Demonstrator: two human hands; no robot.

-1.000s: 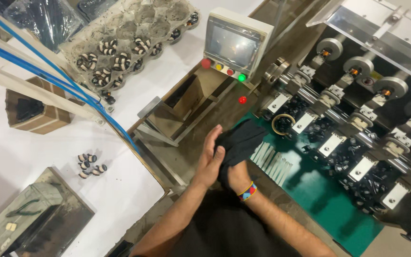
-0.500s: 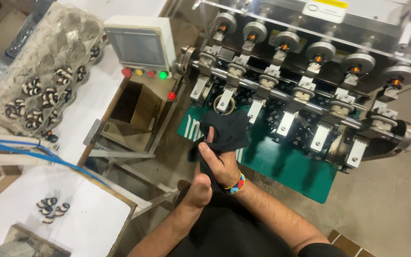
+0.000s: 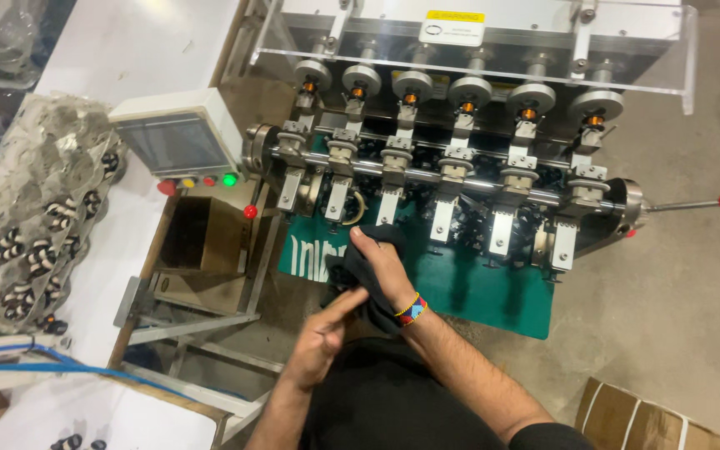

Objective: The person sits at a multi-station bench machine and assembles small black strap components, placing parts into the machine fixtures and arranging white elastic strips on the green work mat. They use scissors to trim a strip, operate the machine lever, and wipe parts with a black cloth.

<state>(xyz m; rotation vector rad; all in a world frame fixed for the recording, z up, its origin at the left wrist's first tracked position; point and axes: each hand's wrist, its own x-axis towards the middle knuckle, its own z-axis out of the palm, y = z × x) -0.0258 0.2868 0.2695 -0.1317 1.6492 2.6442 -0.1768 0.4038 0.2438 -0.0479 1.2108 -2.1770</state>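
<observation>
Right hand closed around black cloth, held over green mat just below machine rollers. Left hand with fingers extended, tips touching cloth's lower edge, not gripping. Control box with coloured buttons to the left, beside tray of striped spools on table.

Factory workshop: multi-spindle winding machine, control panel.
</observation>
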